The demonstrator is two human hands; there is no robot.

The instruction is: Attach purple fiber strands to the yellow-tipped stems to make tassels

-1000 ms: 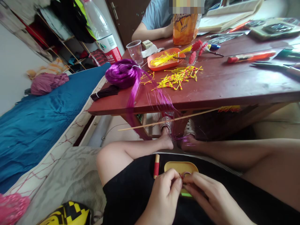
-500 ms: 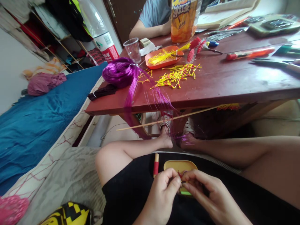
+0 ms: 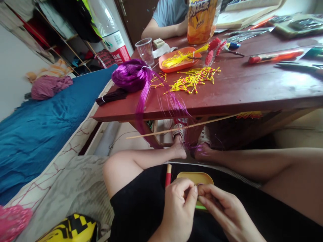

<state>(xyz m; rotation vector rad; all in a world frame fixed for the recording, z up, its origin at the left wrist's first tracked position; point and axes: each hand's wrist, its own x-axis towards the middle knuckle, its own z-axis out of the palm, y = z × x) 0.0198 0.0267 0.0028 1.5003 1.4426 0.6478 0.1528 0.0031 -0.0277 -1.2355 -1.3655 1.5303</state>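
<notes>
My left hand (image 3: 180, 201) and my right hand (image 3: 222, 205) meet fingertip to fingertip over my lap. Both are closed in a pinch, and whatever sits between the fingers is too small and hidden to name. Beneath them a shallow yellow tray (image 3: 194, 175) rests on my black clothing, partly covered by the hands. A bit of bright green (image 3: 201, 207) shows at the tray's near side. Left of the tray lies a red tube with a tan end (image 3: 168, 174), its lower part behind my left hand.
On the red-brown table (image 3: 227, 97) are a purple fibre bundle (image 3: 131, 75), yellow stems with red tips (image 3: 194, 80), an orange tray (image 3: 165, 69), a plastic cup (image 3: 145, 52) and a drink bottle (image 3: 202, 23). A thin stick (image 3: 164, 131) juts out below the edge. Another person's arm (image 3: 164, 32) rests behind.
My left hand has turned slightly and shifted right, against my right fingertips. The small red piece seen between the fingers before is now hidden. The view has shifted a little.
</notes>
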